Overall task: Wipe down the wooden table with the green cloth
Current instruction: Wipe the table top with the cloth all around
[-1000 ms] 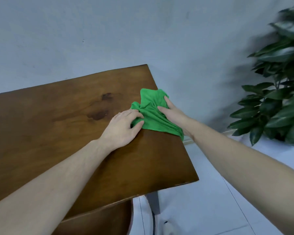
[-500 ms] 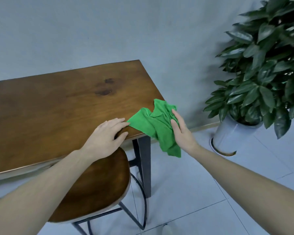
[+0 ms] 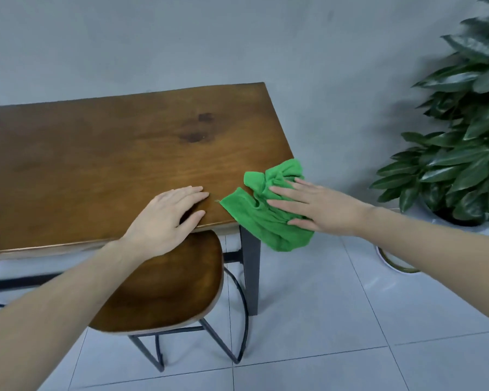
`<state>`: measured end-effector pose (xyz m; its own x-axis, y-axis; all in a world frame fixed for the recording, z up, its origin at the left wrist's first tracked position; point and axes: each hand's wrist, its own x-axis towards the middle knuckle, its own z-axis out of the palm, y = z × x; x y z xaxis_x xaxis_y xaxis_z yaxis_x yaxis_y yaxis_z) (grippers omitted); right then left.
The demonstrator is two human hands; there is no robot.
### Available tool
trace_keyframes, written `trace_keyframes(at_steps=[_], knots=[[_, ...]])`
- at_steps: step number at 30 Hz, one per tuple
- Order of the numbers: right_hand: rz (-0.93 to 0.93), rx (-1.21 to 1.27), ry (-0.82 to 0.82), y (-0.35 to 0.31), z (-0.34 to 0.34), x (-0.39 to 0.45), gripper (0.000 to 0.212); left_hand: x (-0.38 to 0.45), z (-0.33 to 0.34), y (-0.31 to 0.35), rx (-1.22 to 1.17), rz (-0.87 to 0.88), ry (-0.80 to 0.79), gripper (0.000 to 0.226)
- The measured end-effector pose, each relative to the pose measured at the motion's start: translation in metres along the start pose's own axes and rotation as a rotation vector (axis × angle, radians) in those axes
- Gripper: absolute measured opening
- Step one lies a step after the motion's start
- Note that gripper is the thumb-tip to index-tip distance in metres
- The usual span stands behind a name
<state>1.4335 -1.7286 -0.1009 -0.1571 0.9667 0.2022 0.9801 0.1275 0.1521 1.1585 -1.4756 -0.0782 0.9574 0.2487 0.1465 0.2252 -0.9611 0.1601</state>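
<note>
The wooden table runs from the left edge to a right end near the middle of the view. A crumpled green cloth lies over the table's near right corner, part of it hanging past the edge. My right hand lies flat on the cloth with fingers spread, pressing it at the corner. Just left of the cloth, my left hand rests palm down on the table's front edge, fingers apart, holding nothing.
A wooden stool on a black metal frame stands under the table's front edge. A black table leg drops below the corner. A large leafy plant in a white pot stands at the right. Grey wall behind, pale tiled floor below.
The cloth and my right hand slid from the far right part of the tabletop toward the near right corner. My left hand let go of the cloth and now rests on the front edge.
</note>
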Motion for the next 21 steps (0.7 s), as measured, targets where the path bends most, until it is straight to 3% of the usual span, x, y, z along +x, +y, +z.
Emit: trace_keyframes(at_steps=[10, 16, 21], knots=[[0.017, -0.039, -0.094, -0.031, 0.0, 0.045, 0.08, -0.021, -0.004, -0.006, -0.032, -0.252, 0.125, 0.047], [0.018, -0.011, -0.102, -0.08, -0.001, 0.105, 0.07, -0.03, -0.004, -0.009, -0.051, -0.323, 0.16, 0.043], [-0.046, 0.016, -0.001, -0.071, -0.002, 0.087, 0.074, -0.026, -0.009, -0.006, -0.119, -0.362, 0.157, 0.04]])
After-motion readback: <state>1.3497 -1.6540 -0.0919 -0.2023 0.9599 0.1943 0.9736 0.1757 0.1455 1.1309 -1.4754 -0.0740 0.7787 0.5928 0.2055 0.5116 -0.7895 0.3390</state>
